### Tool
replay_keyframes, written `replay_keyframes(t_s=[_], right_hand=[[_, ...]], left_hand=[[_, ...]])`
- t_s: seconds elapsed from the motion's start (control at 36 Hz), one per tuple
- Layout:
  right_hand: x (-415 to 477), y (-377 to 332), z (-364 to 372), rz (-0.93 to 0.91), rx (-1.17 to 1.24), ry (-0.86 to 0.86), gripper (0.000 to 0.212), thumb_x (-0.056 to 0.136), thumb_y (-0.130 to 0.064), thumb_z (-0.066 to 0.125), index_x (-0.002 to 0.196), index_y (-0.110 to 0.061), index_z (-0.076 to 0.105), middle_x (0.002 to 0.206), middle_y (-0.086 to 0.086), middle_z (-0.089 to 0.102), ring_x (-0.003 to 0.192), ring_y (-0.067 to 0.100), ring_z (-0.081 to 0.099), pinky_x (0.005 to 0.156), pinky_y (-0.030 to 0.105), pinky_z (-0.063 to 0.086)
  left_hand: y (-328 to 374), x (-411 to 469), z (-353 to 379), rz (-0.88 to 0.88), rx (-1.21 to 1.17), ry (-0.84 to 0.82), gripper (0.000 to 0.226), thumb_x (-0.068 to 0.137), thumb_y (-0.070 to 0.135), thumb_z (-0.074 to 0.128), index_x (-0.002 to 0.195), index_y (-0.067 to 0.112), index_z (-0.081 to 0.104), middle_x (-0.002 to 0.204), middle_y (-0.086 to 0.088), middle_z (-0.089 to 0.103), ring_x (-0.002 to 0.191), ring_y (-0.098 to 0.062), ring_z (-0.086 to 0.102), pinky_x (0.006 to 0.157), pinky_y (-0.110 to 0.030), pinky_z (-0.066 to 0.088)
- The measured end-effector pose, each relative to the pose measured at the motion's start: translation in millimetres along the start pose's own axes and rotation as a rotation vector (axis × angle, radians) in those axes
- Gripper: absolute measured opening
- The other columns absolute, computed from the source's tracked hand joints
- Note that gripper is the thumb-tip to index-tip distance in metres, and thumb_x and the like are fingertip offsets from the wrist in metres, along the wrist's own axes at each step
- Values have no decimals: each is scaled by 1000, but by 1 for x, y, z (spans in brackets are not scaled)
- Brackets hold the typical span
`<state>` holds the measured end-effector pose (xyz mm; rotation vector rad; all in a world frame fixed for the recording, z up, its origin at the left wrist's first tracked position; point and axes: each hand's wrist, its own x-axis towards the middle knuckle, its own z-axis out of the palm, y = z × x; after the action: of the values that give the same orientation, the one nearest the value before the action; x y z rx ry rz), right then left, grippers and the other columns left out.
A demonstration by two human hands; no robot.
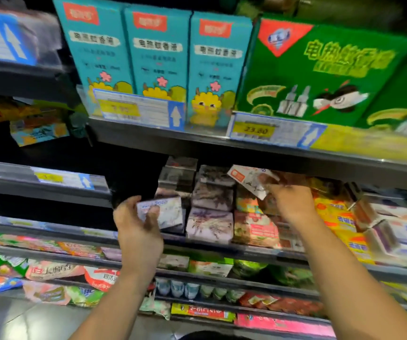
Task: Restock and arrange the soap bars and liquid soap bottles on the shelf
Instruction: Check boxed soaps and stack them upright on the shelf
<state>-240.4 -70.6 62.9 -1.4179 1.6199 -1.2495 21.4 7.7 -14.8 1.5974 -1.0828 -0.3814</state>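
Restocking under way at the soap shelf [222,246]: the left hand [136,224] grips a lilac soap bar [167,211] beside the lilac stack [209,217], long axis sideways, label facing out. The right hand [293,204], well apart, pinches a white-and-red bar [249,179] tilted, high end pointing left, above the pink stack [255,229]. Next, probably: level each and seat it squarely

Shop: price-tagged shelves [246,146] of packaged goods.

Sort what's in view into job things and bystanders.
Job: pale soap bar in left hand; red-white soap pack in right hand; stacked soap bars.
Bystanders: blue boxes; green box; price tag; pouches below.
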Motion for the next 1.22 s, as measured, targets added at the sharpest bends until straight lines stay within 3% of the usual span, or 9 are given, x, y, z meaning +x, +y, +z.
replay_keyframes(t_s=[0.22,0.42,0.53,0.61,0.69,0.75,0.86,1.0,1.22], right_hand=[[8,32,-75,145,-103,28,19,91,5,64,106,17,62,85,41,60,51,14,54,37,13,39],[20,53,-101,115,-203,-21,11,89,-19,73,98,-13,70,92,14,65,85,23,56,65,29,39],[38,56,-105,102,-256,-246,33,78,-35,83,101,-16,67,95,-4,72,91,8,67,78,20,42],[61,68,-105,127,-203,-315,37,87,-16,75,121,-1,65,118,11,69,102,7,69,83,10,49],[70,82,-106,29,-313,-356,37,91,-27,71,125,-15,66,123,10,68,118,27,62,104,44,49],[75,101,-108,-56,-302,-322,42,82,-37,79,121,-26,68,118,3,70,114,20,64,99,49,52],[79,107,-107,-200,-411,-329,47,84,-48,71,128,-34,62,125,-3,67,120,17,61,99,42,51],[68,90,-119,-211,-646,-371,32,101,-19,51,129,-22,65,134,7,63,128,27,54,106,31,39],[37,69,-147,-188,-349,-598,45,79,-39,81,119,-43,60,103,-35,62,96,-26,54,83,2,40]], left_hand=[[38,-22,20,39,-55,208,35,96,6,60,125,-9,45,118,-14,38,98,-5,43,85,4,29],[70,-21,50,-94,-290,155,28,97,19,65,117,19,46,118,-23,56,91,-22,59,65,-14,48],[93,-27,74,-112,-216,19,27,96,31,65,116,21,49,110,-13,60,75,-8,58,61,-24,44],[109,-36,93,-148,-178,-68,29,97,28,63,120,16,52,99,5,56,82,8,57,72,-27,48],[126,-44,112,-160,-138,-168,26,95,24,67,113,20,49,91,2,53,88,-24,62,77,-36,53],[138,-47,123,-193,-192,-237,21,94,7,65,107,10,48,86,-5,46,75,-20,53,65,-13,46],[151,-48,144,-214,-167,-356,21,91,-10,62,87,6,49,77,-3,49,69,-14,47,54,-3,40],[153,-45,163,-139,-60,-414,16,88,19,74,92,15,59,75,6,61,67,-12,60,54,-15,44],[157,-49,189,-127,-13,-410,21,87,27,76,102,16,65,81,10,62,60,3,51,48,-11,35]])
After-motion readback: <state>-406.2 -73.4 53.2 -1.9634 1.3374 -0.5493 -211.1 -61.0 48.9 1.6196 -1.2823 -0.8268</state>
